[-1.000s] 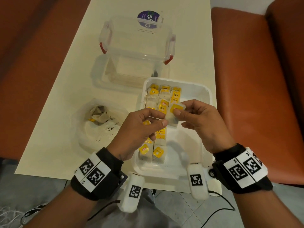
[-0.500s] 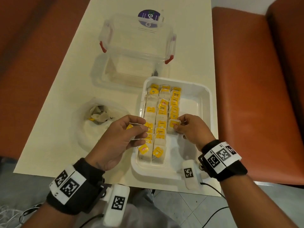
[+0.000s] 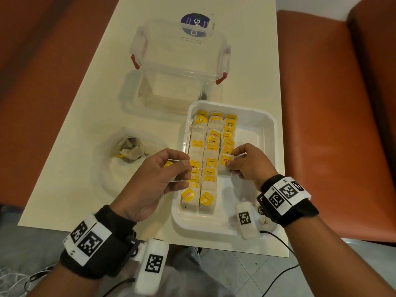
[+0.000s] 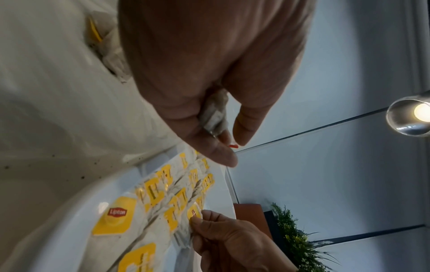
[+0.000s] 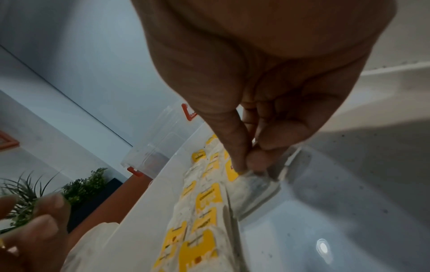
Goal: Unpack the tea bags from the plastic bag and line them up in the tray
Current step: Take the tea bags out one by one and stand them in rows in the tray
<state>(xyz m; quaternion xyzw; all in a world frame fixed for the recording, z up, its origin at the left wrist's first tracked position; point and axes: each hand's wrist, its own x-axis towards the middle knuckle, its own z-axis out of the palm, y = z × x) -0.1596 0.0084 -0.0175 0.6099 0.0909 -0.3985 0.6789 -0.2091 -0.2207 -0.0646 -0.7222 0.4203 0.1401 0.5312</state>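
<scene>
A white tray [image 3: 266, 118] holds three rows of tea bags [image 3: 211, 144] with yellow tags. My right hand [image 3: 231, 166] pinches one tea bag [image 3: 222, 168] by thumb and finger at the near end of the right row, low in the tray; the right wrist view shows the same tea bag [image 5: 250, 181] touching the row. My left hand [image 3: 182, 169] hovers at the tray's left rim and grips tea bags [image 4: 213, 114] in curled fingers, with a yellow tag [image 3: 168, 163] sticking out. The crumpled clear plastic bag [image 3: 120, 176], left of the tray, still holds a few tea bags [image 3: 128, 150].
A clear lidded container [image 3: 180, 67] with red clips stands behind the tray. The tray's right part [image 3: 248, 138] is bare. Orange benches [image 3: 334, 129] flank the cream table [image 3: 85, 133]. Cables hang off the near table edge.
Both hands came down from above the tray. The right hand lowered its tea bag onto the near end of the right row; the left hand drew back left with its tea bags.
</scene>
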